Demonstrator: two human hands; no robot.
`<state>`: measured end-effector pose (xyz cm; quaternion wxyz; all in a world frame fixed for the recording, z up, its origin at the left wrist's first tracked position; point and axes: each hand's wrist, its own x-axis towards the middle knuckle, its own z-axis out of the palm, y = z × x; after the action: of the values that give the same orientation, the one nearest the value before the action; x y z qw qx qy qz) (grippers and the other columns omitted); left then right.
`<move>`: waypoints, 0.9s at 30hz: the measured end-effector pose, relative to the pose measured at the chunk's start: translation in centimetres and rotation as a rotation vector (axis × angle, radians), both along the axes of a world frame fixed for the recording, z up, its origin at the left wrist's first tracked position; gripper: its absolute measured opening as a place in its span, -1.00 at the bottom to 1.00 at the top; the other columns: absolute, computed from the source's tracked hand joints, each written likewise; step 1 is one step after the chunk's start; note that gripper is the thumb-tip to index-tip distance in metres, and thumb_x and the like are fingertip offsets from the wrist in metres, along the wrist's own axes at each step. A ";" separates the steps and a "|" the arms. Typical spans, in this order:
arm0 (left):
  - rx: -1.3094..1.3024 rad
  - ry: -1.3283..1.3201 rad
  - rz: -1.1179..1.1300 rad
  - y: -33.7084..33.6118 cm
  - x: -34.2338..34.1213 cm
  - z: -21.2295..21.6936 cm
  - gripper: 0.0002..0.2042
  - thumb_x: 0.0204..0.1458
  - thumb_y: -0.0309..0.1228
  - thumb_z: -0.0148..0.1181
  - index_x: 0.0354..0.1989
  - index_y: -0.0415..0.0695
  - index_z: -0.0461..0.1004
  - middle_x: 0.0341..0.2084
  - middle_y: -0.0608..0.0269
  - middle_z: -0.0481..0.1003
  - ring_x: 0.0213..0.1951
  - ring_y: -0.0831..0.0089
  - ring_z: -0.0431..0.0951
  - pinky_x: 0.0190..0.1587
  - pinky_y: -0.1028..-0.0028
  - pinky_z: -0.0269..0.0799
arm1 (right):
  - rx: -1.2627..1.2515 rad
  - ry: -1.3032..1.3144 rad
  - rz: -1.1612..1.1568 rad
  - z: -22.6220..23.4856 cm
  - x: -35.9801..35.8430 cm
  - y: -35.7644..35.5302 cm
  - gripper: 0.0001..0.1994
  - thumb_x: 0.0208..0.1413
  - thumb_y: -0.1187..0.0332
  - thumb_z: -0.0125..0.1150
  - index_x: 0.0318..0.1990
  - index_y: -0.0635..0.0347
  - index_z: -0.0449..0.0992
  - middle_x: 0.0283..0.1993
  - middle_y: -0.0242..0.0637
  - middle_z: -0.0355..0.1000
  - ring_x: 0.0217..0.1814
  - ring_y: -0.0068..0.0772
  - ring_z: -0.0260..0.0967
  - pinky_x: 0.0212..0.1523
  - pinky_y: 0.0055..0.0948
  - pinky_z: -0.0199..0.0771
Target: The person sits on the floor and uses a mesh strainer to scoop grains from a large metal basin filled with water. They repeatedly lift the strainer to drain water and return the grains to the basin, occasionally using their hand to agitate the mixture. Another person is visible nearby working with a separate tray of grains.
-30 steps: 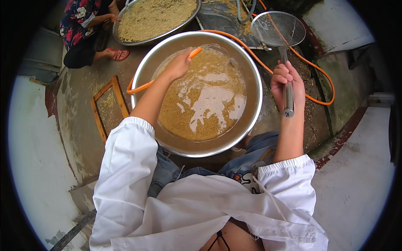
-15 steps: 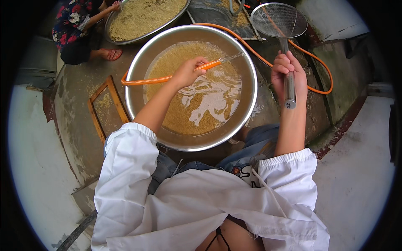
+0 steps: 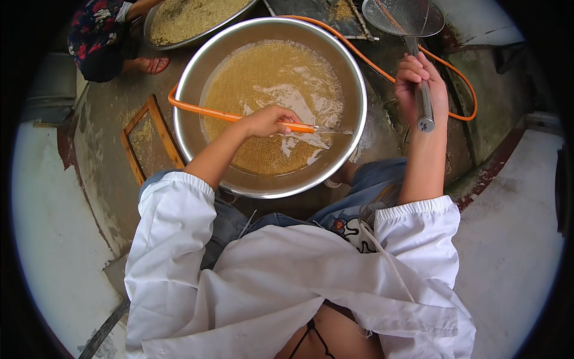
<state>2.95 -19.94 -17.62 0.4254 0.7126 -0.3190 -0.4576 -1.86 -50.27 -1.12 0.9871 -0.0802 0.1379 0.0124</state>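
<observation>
At about nine o'clock a wooden frame [image 3: 143, 140] lies flat on the wet floor, just beside the big steel basin [image 3: 197, 72] at the centre. Another person's sandalled foot [image 3: 152, 64] shows near eleven o'clock. Over the basin's grainy water the left hand [image 3: 269, 121] is curled shut around the orange hose [image 3: 203, 110], its tip spraying toward three o'clock. At two o'clock the right hand [image 3: 421, 84] is fisted tight on the metal handle of a mesh strainer [image 3: 406, 15], held clear of the basin.

Soft daylight, sharp centre (fisheye-bent, black rim).
</observation>
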 end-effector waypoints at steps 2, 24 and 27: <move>0.069 0.048 -0.071 0.3 -0.5 0.1 -0.70 -0.07 -0.61 0.19 -0.10 -0.18 0.47 -0.28 0.25 0.52 -0.18 0.48 0.49 -0.06 0.46 0.39 | -0.005 -0.033 0.009 -0.3 0.0 -0.2 -0.82 0.19 0.49 -0.10 -0.47 0.24 0.15 -0.59 -0.42 0.11 -0.63 -0.64 0.10 -0.57 -0.64 0.24; 0.965 0.024 -0.618 13.6 -2.0 -0.5 -0.71 -0.19 -0.51 0.26 -0.19 -0.13 0.56 -0.49 0.20 0.57 -0.45 0.45 0.57 -0.36 0.42 0.45 | 0.055 -0.104 0.074 -0.3 1.0 0.4 -0.83 0.20 0.53 -0.17 -0.46 0.26 0.12 -0.65 -0.44 0.07 -0.65 -0.62 0.06 -0.57 -0.62 0.20; 1.036 0.052 -0.537 15.5 -1.6 -0.4 -0.69 -0.20 -0.59 0.24 -0.18 -0.16 0.54 -0.43 0.19 0.56 -0.40 0.42 0.59 -0.37 0.43 0.51 | 0.078 -0.122 0.131 -0.6 1.2 0.2 -0.83 0.18 0.55 -0.17 -0.47 0.22 0.11 -0.60 -0.42 0.07 -0.62 -0.61 0.08 -0.52 -0.61 0.23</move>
<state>1.38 -4.48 -18.03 -0.1016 0.7106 -0.2125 -0.6630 -0.69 -50.09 -1.75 0.9931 -0.0513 0.0712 0.0774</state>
